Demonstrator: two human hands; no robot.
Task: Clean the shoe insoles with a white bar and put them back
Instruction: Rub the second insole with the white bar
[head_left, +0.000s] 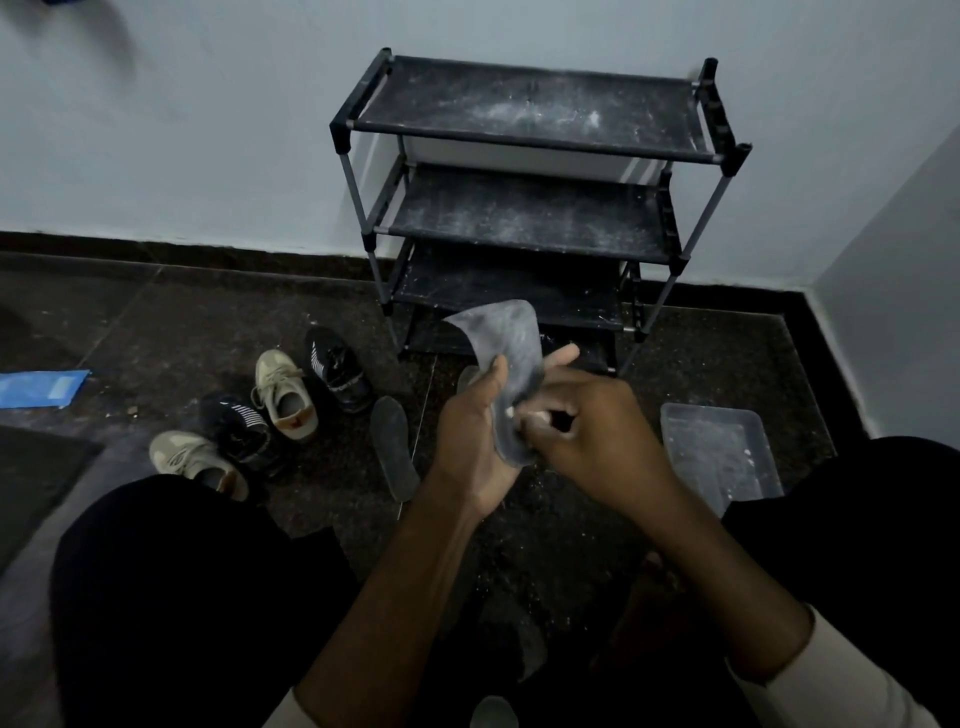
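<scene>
Status: mid-scrub, first half of the job.

Left hand (467, 441): fingers curled round the lower half of the grey insole (511, 338), thumb laid up its near face. It is held upright, with the top end flopping over above my fingertips.

Right hand (597, 431): thumb and fingers pinch the white bar (539, 415), its tip pressed on the insole just beside my left thumb. Only a sliver of the bar shows.

Progress, my read: the held insole has a whitish film on its upper part, so it is partly done. A second insole (395, 447) lies flat on the floor, just left of my left fingers. It looks dark; can't tell if it has been cleaned. Neither is back in a shoe, so refitting is all left to do.

Containers:
- Clear plastic tray (709, 409), on the floor right of my right fingers: white smears and flecks, nothing solid that I can make out.
- Beige sneakers (285, 397) and black sneakers (337, 371), further left of my left fingers: too dim to tell what is inside.
- Shoe rack (524, 208), beyond my fingertips: only white dust on the shelves.
</scene>
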